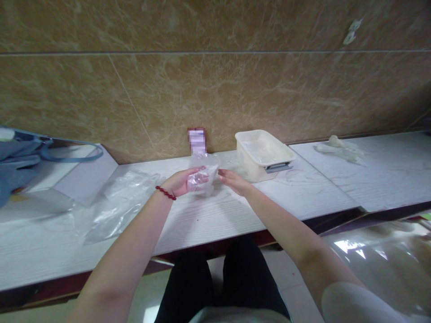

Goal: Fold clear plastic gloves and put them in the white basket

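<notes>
– Closest to the camera?
– Pale sleeve (357, 300), lower right. Then from the left: blue fabric (16, 163), white box (81, 175), loose clear plastic (121, 202) flat on the white tabletop (188, 229).
– Grip of the left hand (180, 182)?
– Closed on a crumpled clear bag (210, 163), apparently just above the tabletop.
– And the right hand (235, 182)?
– Fingers nearly straight at the bag's right edge; pinching or merely near, cannot tell.
– Farther right?
– Cream bin (249, 159), then crumpled pale film (341, 151).
– Step in hand?
– Handling thin plastic, judging by both hands; opening or folding, unclear. Next move probably calling for a light pinch, without tugging.
</notes>
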Demonstrator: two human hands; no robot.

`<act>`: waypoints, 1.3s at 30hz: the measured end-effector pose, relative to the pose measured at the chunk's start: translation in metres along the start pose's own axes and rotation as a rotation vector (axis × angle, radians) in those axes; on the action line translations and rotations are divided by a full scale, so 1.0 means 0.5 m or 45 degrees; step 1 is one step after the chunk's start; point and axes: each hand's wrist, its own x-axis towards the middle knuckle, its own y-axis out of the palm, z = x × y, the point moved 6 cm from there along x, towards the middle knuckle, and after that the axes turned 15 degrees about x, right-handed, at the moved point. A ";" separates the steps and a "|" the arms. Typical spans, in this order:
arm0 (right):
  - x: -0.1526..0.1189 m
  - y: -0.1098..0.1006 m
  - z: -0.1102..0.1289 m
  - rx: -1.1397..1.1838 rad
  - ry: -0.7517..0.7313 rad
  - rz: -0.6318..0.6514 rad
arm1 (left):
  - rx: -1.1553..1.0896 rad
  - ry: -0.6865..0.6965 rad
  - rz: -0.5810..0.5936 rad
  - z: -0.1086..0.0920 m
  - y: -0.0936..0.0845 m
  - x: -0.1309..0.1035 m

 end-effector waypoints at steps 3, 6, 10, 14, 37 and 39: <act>-0.019 0.043 0.004 0.560 0.140 0.282 | -0.264 -0.113 0.071 -0.003 0.008 -0.027; -0.026 0.056 -0.001 0.821 0.278 0.277 | -0.403 -0.134 0.114 0.011 0.018 -0.034; -0.025 0.050 -0.007 0.886 0.303 0.138 | -0.431 -0.031 0.211 0.034 0.018 -0.034; -0.031 0.046 -0.004 0.897 0.263 0.081 | -0.542 0.062 0.285 0.048 0.018 -0.039; -0.068 0.033 0.023 1.117 0.127 0.036 | -0.483 -0.002 -0.157 0.066 0.029 -0.056; -0.074 0.036 0.016 1.139 0.209 -0.020 | -0.424 0.042 -0.190 0.061 0.031 -0.057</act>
